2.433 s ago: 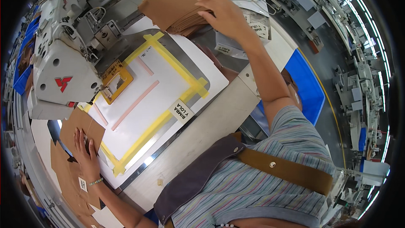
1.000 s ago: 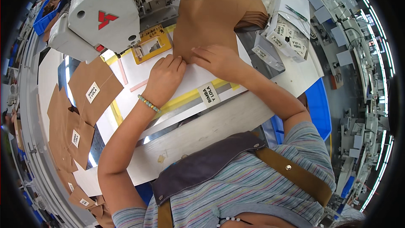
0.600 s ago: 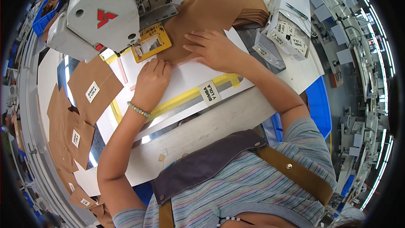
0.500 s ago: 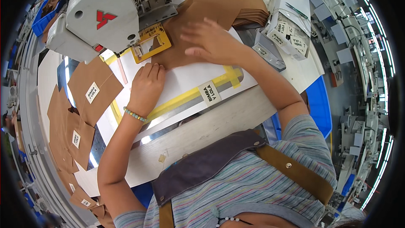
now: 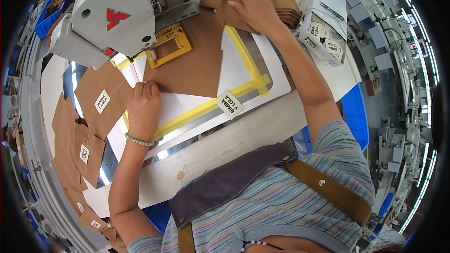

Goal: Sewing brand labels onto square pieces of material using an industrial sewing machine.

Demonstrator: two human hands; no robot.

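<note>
My left hand [image 5: 144, 105] is closed on the near-left corner of a brown fabric panel [image 5: 190, 75], its fingertips bunched together. The panel lies flat on a white sheet with yellow tape, its upper left part under the yellow frame [image 5: 187, 48] of the sewing machine [image 5: 112, 16]. My right hand [image 5: 255, 7] rests palm down, fingers spread, on a stack of brown panels [image 5: 283, 0] at the far side. A loose white printed label [image 5: 229, 104] lies near the panel's lower right corner, touched by neither hand.
Brown panels with white labels [image 5: 101, 98] overlap along the left side, joined by thread. At the right stands an open white box [image 5: 323, 42] of labels, with small thread snips [image 5: 332, 11] on top. A blue bin [image 5: 355, 117] sits beyond the table's right edge.
The brown panel has come left and nearer, now spread under the yellow frame. My left hand moved left with its corner; my right hand moved away from it to the far stack.
</note>
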